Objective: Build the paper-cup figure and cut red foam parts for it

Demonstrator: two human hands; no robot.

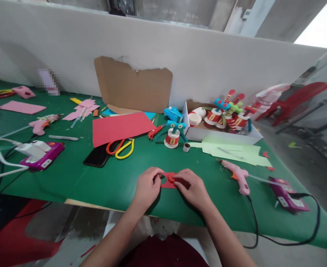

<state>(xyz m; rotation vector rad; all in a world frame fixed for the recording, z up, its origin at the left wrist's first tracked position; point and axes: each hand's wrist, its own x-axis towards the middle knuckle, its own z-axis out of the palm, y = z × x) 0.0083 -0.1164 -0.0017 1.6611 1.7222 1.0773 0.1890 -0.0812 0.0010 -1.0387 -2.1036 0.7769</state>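
Near the table's front edge lies a small red paper strip [167, 185], with a round hole at its left end where the green tabletop shows through. My left hand [148, 187] pinches the strip's left end between thumb and fingers. On the strip's right part rests a red paper disc [171, 178], and the fingertips of my right hand [192, 187] are closed on its edge. Beyond my hands stands a paper-cup figure [171, 138] with a blue head and coiled arms. Beside it is a small white paper roll [186, 147].
Red-and-yellow scissors [124, 148] overlap a black phone [96, 155] and red card [121, 128]. A pink glue gun [238, 176] is wired near a purple power strip [288, 194] at right. Another glue gun [41, 124] lies left. A white box [224, 136] holds several figures.
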